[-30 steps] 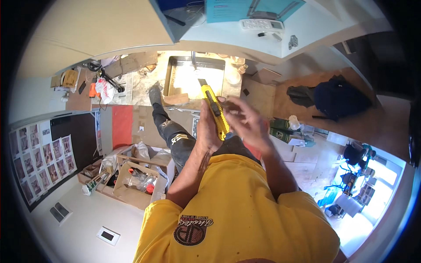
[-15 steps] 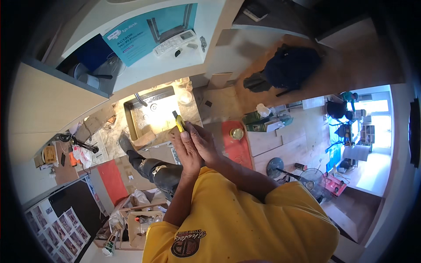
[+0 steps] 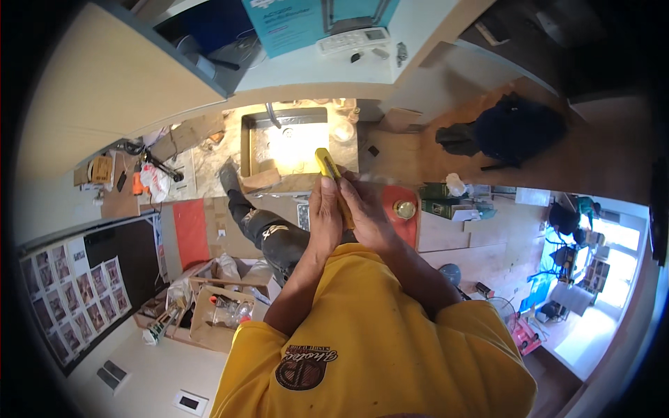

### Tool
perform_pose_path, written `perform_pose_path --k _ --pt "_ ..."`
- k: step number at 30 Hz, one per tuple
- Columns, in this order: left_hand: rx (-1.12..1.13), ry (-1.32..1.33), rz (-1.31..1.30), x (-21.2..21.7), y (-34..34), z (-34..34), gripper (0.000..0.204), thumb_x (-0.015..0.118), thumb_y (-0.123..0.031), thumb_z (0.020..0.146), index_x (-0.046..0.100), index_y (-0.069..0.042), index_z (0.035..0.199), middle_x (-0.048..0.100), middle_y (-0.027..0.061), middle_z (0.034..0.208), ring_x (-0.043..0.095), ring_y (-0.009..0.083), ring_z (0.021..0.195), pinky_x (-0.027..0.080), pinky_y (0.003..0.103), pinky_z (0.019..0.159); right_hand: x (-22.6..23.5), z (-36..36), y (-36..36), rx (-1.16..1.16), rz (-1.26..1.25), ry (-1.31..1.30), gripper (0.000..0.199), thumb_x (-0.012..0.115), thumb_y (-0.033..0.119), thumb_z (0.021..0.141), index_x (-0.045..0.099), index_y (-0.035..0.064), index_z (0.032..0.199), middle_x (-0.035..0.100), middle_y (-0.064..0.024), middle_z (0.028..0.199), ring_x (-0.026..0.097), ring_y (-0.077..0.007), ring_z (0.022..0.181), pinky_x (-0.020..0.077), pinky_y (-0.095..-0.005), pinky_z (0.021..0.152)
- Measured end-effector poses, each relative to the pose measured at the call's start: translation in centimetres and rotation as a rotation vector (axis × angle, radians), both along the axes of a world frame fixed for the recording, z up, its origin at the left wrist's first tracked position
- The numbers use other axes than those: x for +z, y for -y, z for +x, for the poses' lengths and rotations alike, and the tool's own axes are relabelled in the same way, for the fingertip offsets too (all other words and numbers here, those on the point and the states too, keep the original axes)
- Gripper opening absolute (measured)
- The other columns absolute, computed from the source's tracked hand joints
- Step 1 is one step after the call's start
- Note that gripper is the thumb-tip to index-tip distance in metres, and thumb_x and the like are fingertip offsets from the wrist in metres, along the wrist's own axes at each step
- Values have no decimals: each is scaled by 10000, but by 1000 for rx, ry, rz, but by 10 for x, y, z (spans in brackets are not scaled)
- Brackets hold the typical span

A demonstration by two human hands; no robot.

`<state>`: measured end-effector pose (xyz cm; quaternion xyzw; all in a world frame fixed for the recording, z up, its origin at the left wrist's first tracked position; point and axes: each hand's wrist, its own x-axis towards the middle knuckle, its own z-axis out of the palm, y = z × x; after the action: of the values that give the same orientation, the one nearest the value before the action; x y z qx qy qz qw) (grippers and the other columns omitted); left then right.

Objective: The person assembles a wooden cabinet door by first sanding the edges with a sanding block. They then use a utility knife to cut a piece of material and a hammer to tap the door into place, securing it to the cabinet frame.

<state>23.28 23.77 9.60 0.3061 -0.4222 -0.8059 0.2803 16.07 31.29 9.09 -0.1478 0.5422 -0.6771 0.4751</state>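
In front of my chest, both hands close around a slim yellow and black utility knife (image 3: 327,164). My left hand (image 3: 325,209) wraps it from the left, its thumb lying along the body. My right hand (image 3: 366,213) presses in from the right, fingers against the same knife. The rounded yellow end points up and away from me, and the lower part shows between my palms. No blade can be made out. Beyond the hands, a sink (image 3: 290,111) sits in a stone-patterned counter (image 3: 206,161) under bright light.
My dark-trousered leg (image 3: 279,233) stretches toward the counter. Overhead, a shelf (image 3: 306,89) carries a teal box (image 3: 289,28) and a white remote (image 3: 352,42). Below left stands a wooden box (image 3: 202,317) of loose items. A dark bag (image 3: 519,129) lies right; another person (image 3: 587,207) is far right.
The view has shifted, so the surroundings sit farther right. The knife has turned in my hands: its dark tip pointed up before, and a rounded yellow end does now.
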Motion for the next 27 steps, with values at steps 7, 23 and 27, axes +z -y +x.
perform_pose_path --k 7,23,27 --pt "-14 -84 247 -9 19 11 479 345 -426 1092 531 1 1204 650 121 1010 653 184 814 549 244 614 -22 3 0 141 -151 -35 421 515 219 1056 478 -12 1406 597 -103 1307 615 -156 1097 517 -289 871" --pt "401 -139 220 -15 98 21 429 354 -446 1082 474 -89 1286 574 37 1029 609 200 972 508 397 866 -19 -2 -4 131 270 329 279 645 220 991 623 29 1192 669 -50 927 658 -138 731 597 -301 648" --pt "151 111 127 -39 142 -3 524 411 -461 1069 462 -38 1374 566 108 1111 615 241 965 556 356 721 -36 -19 7 -83 150 446 271 656 219 981 639 25 1169 671 -45 905 655 -127 744 580 -291 616"
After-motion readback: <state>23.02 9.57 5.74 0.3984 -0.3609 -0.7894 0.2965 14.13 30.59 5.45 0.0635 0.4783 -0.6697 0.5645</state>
